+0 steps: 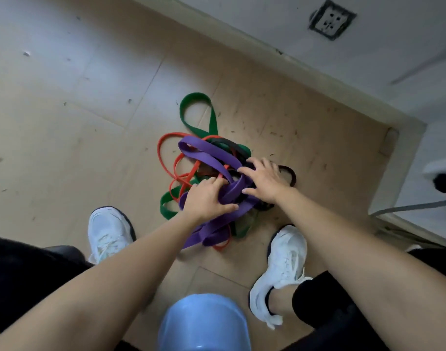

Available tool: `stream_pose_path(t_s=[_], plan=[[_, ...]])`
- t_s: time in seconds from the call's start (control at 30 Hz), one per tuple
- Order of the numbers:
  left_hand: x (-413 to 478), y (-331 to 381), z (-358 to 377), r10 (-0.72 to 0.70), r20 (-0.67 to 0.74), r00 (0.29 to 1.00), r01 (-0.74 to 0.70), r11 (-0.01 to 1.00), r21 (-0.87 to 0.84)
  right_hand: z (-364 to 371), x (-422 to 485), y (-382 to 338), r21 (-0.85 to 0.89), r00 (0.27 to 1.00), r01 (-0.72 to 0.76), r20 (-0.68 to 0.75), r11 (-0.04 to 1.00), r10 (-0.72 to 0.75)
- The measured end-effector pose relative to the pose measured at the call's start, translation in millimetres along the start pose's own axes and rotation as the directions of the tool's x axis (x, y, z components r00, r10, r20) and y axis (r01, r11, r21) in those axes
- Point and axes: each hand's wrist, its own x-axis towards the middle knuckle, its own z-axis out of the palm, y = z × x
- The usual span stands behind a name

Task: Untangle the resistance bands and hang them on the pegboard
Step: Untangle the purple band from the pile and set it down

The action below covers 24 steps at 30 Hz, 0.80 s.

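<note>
the heap of flat rubber resistance bands (191, 173) lies knotted on the tan tiled floor (77, 148). the left hand (206, 198) curls round the wide purple band (206, 153); the right hand (263, 181) seems splayed, loose, over the black loop (292, 174). tugging purple blindly could cinch the knot.

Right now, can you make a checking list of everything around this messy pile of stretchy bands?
Surface: beige floor, dusty specks.
Job's things: purple band, red band, green band, black band tangled together; no pegboard seen.
Clutter: blue round object.
Hands: left hand grips the purple band; right hand rests open on the bands.
Cables: grey cable at right edge.
Surroundings: wall socket; white shoes.
</note>
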Motion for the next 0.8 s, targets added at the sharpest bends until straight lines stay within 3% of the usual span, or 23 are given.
stream_pose_path(t_s=[0.1,0.2,0.43,0.67,0.8], plan=[[7,-5,24,0.054,-0.108,0.993,-0.042,0.993,0.111,2,9,1,-0.095,0.998,0.046,-0.032,0.994,-0.05],[4,-6,14,0.091,-0.159,0.983,-0.082,0.995,0.061,-15,3,-6,-0.132,0.992,0.051,-0.107,0.99,-0.066],[-43,-8,-46,0.097,-0.252,0.963,-0.111,0.993,-0.04,-70,-52,-53,0.091,0.946,0.074,-0.321,0.993,-0.042],[-92,39,-149,0.144,-0.283,0.948,-0.23,0.927,-0.298,-162,-138,-94,0.238,0.732,0.259,-0.681,0.936,-0.03],[-132,68,-209,0.274,-0.347,0.897,-0.353,0.917,-0.187,-207,-193,-96,0.235,0.673,0.274,-0.74,0.933,-0.012]])
